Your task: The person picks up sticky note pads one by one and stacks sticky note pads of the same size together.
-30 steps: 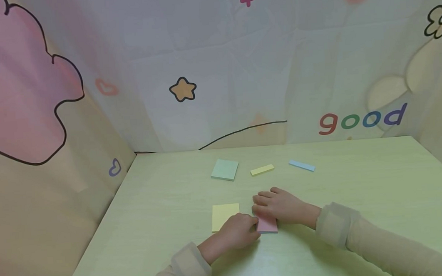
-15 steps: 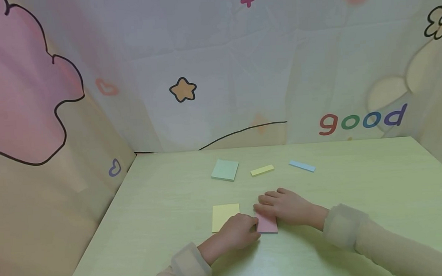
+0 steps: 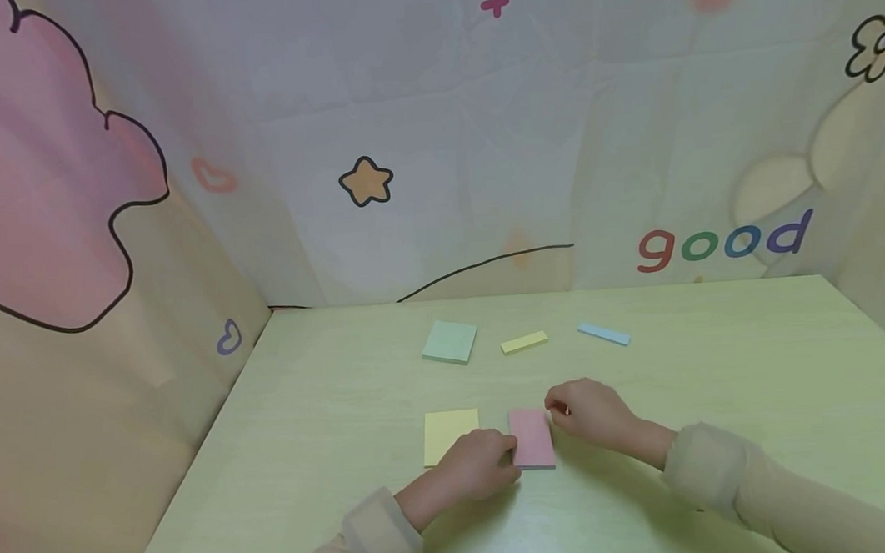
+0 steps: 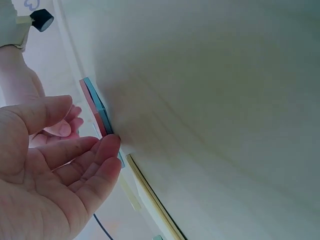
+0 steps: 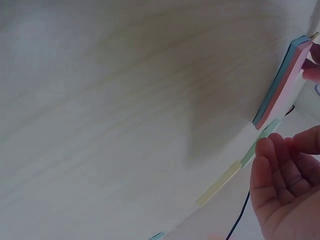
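Observation:
A pink sticky note pad (image 3: 532,439) lies on the table on top of a blue sticky note pad (image 5: 276,95), their edges nearly aligned. At the stack's left edge is my left hand (image 3: 478,464), fingertips right at its side in the left wrist view, fingers gently bent. My right hand (image 3: 592,412) hovers just right of the pink pad's far corner, thumb and fingertips drawn together around nothing. Partly behind my left hand lies a yellow sticky note pad (image 3: 451,430).
Farther back on the table (image 3: 330,416) are a green sticky note pad (image 3: 450,343), a narrow yellow note strip (image 3: 524,343) and a narrow blue note strip (image 3: 604,334). A printed cloth (image 3: 435,126) hangs behind the table's far edge.
My right hand has lifted off the pink pad and moved right, its fingers drawing together; the pad's top is now uncovered. My left hand stays in place.

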Demonstrator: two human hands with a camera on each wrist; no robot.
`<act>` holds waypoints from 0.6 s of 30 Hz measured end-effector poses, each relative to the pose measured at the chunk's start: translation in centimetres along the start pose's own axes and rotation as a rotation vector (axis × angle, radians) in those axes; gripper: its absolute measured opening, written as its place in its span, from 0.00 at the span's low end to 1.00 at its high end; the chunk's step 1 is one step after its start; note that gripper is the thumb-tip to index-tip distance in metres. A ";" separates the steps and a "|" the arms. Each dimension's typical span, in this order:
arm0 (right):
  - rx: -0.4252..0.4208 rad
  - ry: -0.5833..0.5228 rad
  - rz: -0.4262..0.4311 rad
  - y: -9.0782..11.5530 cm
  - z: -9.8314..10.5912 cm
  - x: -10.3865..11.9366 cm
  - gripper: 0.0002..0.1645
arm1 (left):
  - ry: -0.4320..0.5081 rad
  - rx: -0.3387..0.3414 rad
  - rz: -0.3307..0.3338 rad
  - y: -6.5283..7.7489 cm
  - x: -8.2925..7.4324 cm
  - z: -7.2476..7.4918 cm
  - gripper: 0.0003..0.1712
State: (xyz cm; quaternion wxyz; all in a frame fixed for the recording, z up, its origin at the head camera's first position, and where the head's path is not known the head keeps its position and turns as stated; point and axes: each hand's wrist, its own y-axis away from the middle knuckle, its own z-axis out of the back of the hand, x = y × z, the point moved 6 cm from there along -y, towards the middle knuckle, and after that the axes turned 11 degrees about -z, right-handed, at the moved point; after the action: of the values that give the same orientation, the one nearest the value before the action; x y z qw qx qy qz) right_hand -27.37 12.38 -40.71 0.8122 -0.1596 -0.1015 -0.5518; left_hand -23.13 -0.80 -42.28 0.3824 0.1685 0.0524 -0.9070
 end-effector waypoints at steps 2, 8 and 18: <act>0.036 -0.077 -0.067 0.0 -0.2 -0.3 0.08 | 0.008 0.006 0.010 0.0 0.0 0.0 0.09; 0.127 -0.273 -0.198 0.0 -0.5 -0.7 0.09 | 0.149 -0.008 0.049 0.0 0.6 -0.2 0.09; 0.282 -0.648 -0.423 0.8 -1.4 -0.6 0.22 | 0.736 -0.075 0.216 -0.1 2.3 -1.0 0.27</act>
State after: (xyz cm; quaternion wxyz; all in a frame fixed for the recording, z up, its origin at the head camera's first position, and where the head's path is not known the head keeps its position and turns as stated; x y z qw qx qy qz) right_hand -26.91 12.65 -42.33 0.6210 -0.1878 -0.4572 -0.6084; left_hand -24.43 -2.05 -43.96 0.4374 0.4732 0.2013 -0.7377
